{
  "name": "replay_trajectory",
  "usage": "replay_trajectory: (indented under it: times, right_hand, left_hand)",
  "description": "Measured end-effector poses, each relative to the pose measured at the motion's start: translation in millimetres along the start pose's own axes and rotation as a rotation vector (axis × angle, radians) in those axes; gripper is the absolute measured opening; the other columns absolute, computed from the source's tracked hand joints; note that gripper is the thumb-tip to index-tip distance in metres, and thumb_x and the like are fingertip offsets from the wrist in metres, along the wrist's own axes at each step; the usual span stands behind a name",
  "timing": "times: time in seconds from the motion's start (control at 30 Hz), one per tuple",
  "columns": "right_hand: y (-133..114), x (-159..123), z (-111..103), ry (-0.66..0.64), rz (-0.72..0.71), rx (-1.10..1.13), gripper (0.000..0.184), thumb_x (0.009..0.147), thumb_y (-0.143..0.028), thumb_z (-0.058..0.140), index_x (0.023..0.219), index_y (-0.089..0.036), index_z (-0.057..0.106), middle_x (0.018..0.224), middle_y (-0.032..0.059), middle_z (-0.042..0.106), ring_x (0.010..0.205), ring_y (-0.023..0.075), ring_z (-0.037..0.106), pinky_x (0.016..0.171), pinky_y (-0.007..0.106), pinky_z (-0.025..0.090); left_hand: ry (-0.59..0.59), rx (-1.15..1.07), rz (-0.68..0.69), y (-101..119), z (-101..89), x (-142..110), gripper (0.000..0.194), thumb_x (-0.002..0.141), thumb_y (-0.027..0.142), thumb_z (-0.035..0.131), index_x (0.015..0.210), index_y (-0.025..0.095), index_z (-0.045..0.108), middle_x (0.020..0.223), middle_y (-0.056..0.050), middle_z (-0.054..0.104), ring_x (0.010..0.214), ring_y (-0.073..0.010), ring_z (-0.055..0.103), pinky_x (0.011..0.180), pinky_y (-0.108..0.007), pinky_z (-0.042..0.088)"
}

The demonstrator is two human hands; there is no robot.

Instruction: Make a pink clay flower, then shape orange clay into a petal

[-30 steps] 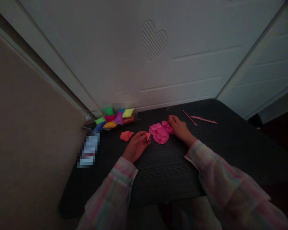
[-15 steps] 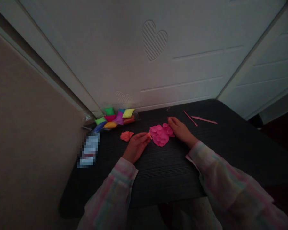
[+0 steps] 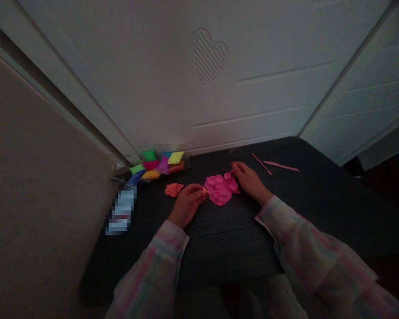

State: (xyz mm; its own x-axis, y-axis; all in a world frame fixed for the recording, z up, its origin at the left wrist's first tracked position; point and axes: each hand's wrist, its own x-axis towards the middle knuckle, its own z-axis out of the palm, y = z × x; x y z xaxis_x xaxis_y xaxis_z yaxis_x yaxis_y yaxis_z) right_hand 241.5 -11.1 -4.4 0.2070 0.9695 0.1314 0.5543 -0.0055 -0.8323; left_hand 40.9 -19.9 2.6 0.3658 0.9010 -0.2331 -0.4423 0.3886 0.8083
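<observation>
One black table point(image 3: 219, 248); clockwise from the pink slab on it, one clear bag point(image 3: 187, 163) with about nine coloured packets sits toward 10, one pixelated item point(image 3: 121, 210) just under 9. Two hands: right hand point(image 3: 233, 167) at 2, fingertips together by the slab's edge, can't tell if they grip anything; left hand point(image 3: 205, 192) at 9, pinching one orange bit between thumb and fingers. Smaller stuff: one pink slab point(image 3: 223, 194) mid-table between the hands, several small discs on top; one orange lump point(image 3: 174, 190) at 9; two pink sticks point(image 3: 281, 166) at 2; one orange bit point(image 3: 204, 191).
</observation>
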Motion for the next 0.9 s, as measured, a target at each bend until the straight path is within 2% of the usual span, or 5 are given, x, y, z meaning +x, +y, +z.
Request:
replay_trajectory:
  times: [0.17, 0.3, 0.43, 0.7, 0.9]
  right_hand:
    - [2.6, -3.7, -2.8, 0.031, -0.066, 0.102, 0.032, 0.079, -0.037, 0.033, 0.096, -0.016, 0.049, 0.074, 0.0027, 0.058, 0.072, 0.0133, 0.054, 0.067, 0.026, 0.040]
    - [4.6, -5.4, -4.8, 0.022, -0.066, 0.120, 0.028, 0.078, -0.035, 0.036, 0.093, -0.017, 0.049, 0.075, 0.0025, 0.058, 0.072, 0.0135, 0.054, 0.067, 0.027, 0.041]
    - [4.6, -6.8, -6.8, 0.047, -0.081, 0.144, 0.024, 0.078, -0.035, 0.036, 0.087, -0.017, 0.050, 0.072, 0.0017, 0.057, 0.069, 0.0135, 0.054, 0.064, 0.025, 0.040]
    - [1.8, -7.4, -8.9, -0.008, -0.114, -0.005, 0.023, 0.080, -0.033, 0.033, 0.077, -0.020, 0.051, 0.067, -0.0004, 0.057, 0.064, 0.0131, 0.053, 0.060, 0.025, 0.038]
    - [3.9, -4.4, -7.4, -0.005, -0.091, -0.047, 0.025, 0.081, -0.033, 0.032, 0.077, -0.019, 0.052, 0.067, -0.0003, 0.058, 0.063, 0.0124, 0.053, 0.058, 0.023, 0.036]
  left_hand:
    - [-0.002, 0.167, 0.061, 6.2, 8.9, 5.9, 0.026, 0.059, 0.008, 0.058, 0.081, 0.022, 0.059, 0.069, 0.005, 0.057, 0.061, -0.0066, 0.052, 0.061, -0.020, 0.039]
    - [-0.036, 0.625, 0.227, 12.8, 25.3, 19.1, 0.014, 0.060, 0.011, 0.056, 0.071, 0.018, 0.063, 0.072, 0.000, 0.058, 0.065, -0.0110, 0.051, 0.061, -0.022, 0.037]
    - [-0.076, 0.963, 0.400, 13.9, 43.6, 36.0, 0.015, 0.060, 0.011, 0.054, 0.066, 0.020, 0.064, 0.071, -0.001, 0.059, 0.070, -0.0151, 0.052, 0.065, -0.025, 0.036]
    - [-0.094, 1.198, 0.358, 14.7, 58.3, 55.0, 0.009, 0.054, 0.014, 0.059, 0.057, 0.021, 0.062, 0.055, 0.001, 0.056, 0.060, -0.0160, 0.047, 0.068, -0.029, 0.031]
    - [-0.095, 1.332, 0.362, 13.4, 64.2, 57.2, 0.007, 0.054, 0.014, 0.060, 0.053, 0.021, 0.061, 0.063, -0.001, 0.053, 0.076, -0.0205, 0.043, 0.078, -0.034, 0.024]
